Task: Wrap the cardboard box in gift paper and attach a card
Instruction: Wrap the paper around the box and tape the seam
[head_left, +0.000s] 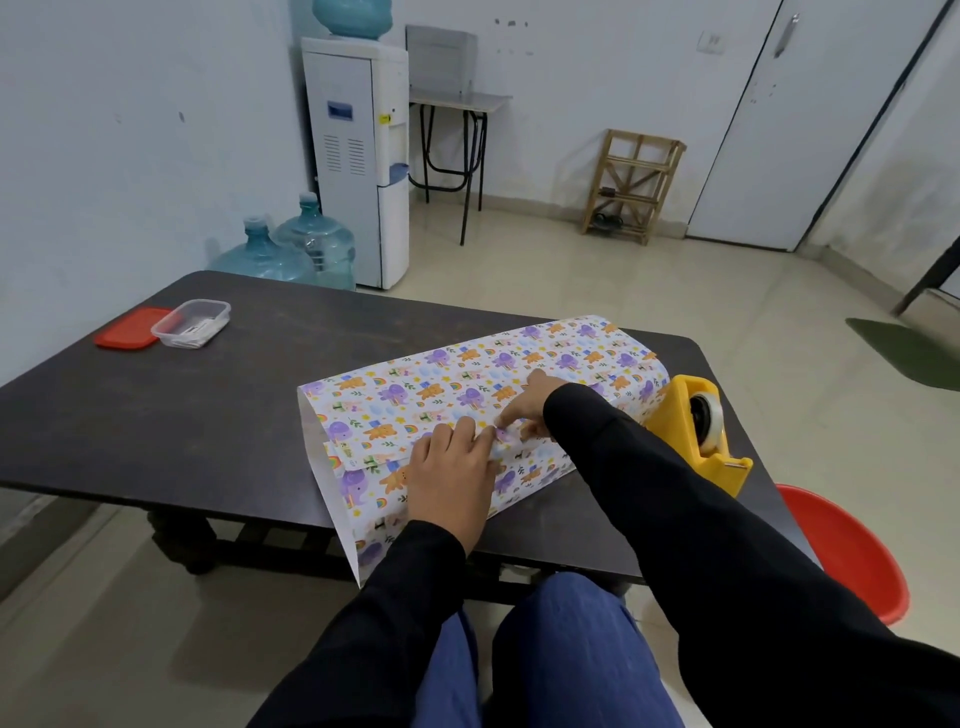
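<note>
White gift paper (457, 384) printed with purple elephants and orange bears is folded over the box on the dark table (208, 415); the box itself is hidden under it. The paper's two edges overlap along the near top. My left hand (449, 480) lies flat on the near flap, fingers straight, pressing the seam. My right hand (527, 408) comes in from the right and presses its fingertips on the same seam, beside the left fingertips. The paper's left end stands open like a tube.
A yellow tape dispenser (698, 434) stands just right of the wrapped box. A clear plastic container (191, 323) and its red lid (130, 327) sit at the table's far left. A red tub (841, 551) is on the floor at the right.
</note>
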